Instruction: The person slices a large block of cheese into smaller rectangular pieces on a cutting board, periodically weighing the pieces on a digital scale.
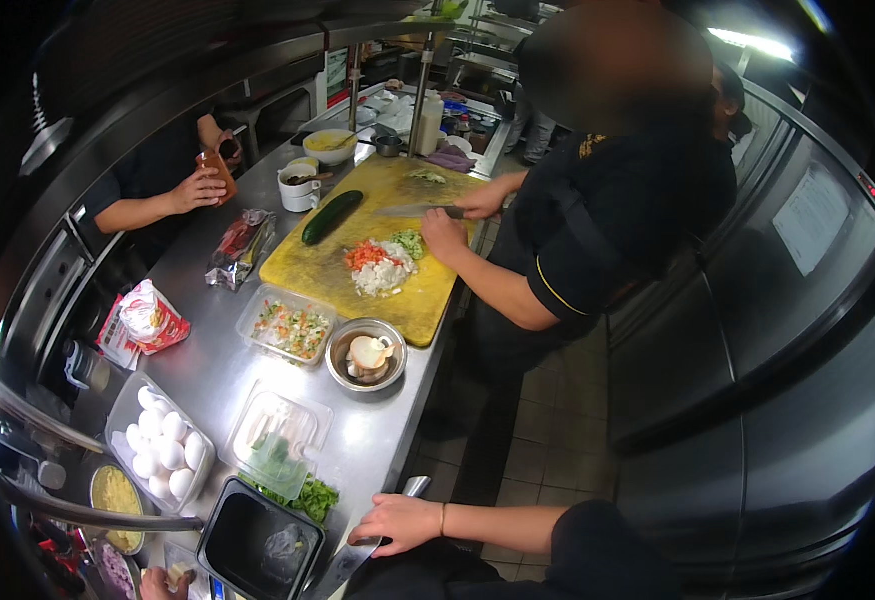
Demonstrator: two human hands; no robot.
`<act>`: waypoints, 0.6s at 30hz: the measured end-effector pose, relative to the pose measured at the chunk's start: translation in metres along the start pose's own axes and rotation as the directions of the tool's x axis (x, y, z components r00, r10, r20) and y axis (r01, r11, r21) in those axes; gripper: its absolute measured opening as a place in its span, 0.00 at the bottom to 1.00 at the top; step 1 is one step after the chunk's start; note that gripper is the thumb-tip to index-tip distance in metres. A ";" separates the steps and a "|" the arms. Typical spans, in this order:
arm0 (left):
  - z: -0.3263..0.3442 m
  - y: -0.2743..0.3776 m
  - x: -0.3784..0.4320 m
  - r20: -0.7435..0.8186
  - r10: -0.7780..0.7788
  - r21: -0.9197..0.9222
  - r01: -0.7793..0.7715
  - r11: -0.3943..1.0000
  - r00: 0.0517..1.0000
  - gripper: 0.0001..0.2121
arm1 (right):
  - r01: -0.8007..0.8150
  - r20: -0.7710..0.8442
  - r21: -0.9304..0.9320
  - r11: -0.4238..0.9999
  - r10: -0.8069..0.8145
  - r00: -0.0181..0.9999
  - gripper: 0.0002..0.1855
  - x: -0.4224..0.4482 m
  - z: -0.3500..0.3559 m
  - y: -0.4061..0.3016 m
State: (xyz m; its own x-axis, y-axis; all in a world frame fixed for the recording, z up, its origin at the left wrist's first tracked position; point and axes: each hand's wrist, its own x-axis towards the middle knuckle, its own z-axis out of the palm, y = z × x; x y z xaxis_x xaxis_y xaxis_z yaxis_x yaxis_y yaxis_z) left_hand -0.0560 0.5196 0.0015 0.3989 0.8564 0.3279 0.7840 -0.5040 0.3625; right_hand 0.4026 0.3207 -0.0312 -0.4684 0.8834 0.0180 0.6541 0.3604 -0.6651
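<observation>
At the bottom edge, my left hand (163,583) is partly cut off, with its fingers at a small pale yellow piece (178,574) beside a black plastic container (257,544); its grip is unclear. My right hand (400,523) is wrapped over the handle of a metal knife (347,564) at the steel counter's near edge. The shiny handle end sticks out above the hand and the blade points down-left. Green leafy herbs (313,499) and a clear plastic lid (276,435) lie just beyond the black container. Left of it, white eggs (159,446) fill a clear container.
A co-worker's hands (448,225) hold a knife (411,211) over a yellow cutting board (430,300) bearing chopped vegetables and a cucumber (332,217). Another person's hand (201,187) holds an orange-brown bottle. A steel bowl (366,384) and tub of diced vegetables (295,326) stand nearer.
</observation>
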 end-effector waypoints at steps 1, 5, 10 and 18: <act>0.000 -0.001 0.000 0.019 -0.023 0.004 0.023 1.000 1.000 0.21 | 0.002 -0.012 0.014 1.000 -0.002 1.000 0.20 0.000 0.001 0.001; 0.006 -0.020 -0.006 0.037 -0.055 -0.008 0.055 0.998 0.998 0.21 | 0.010 -0.039 0.074 0.997 -0.007 0.999 0.20 -0.003 0.001 0.005; 0.001 -0.016 -0.003 0.151 -0.208 0.224 0.172 0.959 0.966 0.22 | -0.013 -0.020 0.105 0.994 0.016 1.000 0.21 -0.001 -0.006 0.002; 0.002 -0.005 -0.007 0.016 -0.082 0.141 0.079 0.987 0.997 0.22 | -0.003 -0.073 0.176 0.984 0.016 0.997 0.21 -0.003 -0.005 0.007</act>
State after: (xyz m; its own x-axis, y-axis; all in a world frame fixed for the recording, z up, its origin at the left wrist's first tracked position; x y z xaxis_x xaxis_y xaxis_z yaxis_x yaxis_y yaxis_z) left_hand -0.0615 0.5167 -0.0045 0.3411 0.8965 0.2827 0.8721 -0.4141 0.2609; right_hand 0.4119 0.3225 -0.0321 -0.4129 0.9086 0.0621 0.5410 0.2996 -0.7858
